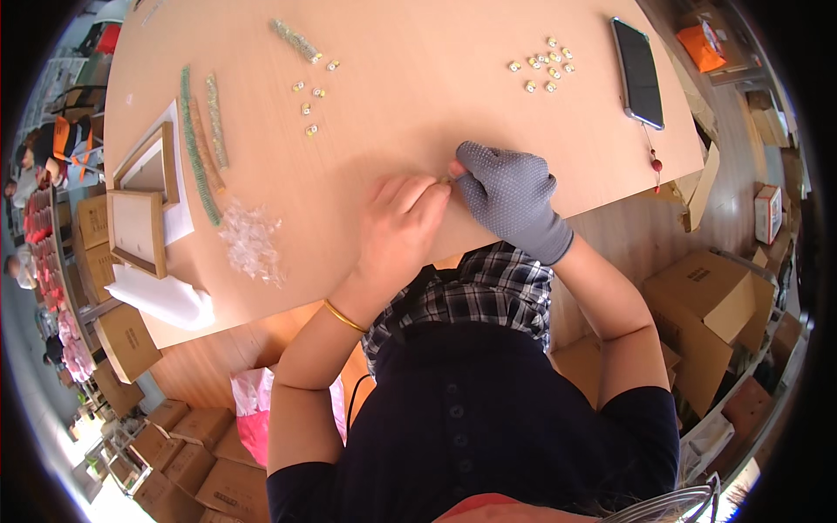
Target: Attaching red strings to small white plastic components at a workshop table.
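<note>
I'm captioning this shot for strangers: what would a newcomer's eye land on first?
Probably the gray dotted glove on the right hand, beside the bare left hand, over the near side of the table. Then the dark-screened phone at the table's right and the shiny clear plastic pile at its left.

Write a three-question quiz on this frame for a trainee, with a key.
1. Which hand wears the grey glove?
2. True or false: a yellow bracelet is worn on the left arm.
3. What colour is the bead on the string at the phone's near end? A. blue; B. red; C. green.

Key:
1. The right hand.
2. True.
3. B.
</note>
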A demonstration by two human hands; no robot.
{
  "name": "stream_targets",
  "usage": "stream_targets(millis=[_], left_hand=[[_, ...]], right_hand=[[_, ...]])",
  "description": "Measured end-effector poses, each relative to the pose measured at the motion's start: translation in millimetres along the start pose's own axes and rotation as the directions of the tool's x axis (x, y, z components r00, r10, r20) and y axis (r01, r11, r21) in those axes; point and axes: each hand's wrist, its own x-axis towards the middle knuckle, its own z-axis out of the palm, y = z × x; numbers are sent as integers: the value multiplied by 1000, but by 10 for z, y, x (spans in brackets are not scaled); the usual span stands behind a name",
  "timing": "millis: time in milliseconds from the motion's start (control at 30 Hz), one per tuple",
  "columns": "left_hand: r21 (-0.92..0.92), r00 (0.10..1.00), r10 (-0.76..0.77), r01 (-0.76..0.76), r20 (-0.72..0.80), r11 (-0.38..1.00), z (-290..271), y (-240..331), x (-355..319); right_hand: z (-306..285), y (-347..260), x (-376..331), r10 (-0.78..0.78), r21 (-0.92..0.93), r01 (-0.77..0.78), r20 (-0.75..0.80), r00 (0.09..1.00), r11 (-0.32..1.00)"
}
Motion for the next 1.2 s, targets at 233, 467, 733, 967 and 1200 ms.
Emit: stream_targets(millis=[233, 467, 733, 967, 1200], left_hand=[[-32, 1000, 19, -19, 8, 999, -8, -1, 2], [-41, 1000, 21, -21, 10, 999, -14, -2, 3], [-60, 1000, -9, 8, -6, 998, -9, 13, 5], [-58, 1000, 8, -8, -3, 998, -18, 4, 2], [-72, 1000, -27, 27, 5, 997, -8, 21, -3]], right_hand=[[-17, 6, 19, -32, -4, 33, 47, 998, 999], [-55, 17, 39, -37, 58, 32, 97, 995, 998], [43, 64, -3, -20, 53, 20, -9, 1000, 998], [-25, 44, 29, -56, 54, 53, 57, 997, 997], [17, 164, 8, 127, 498, -29, -164, 978, 867]])
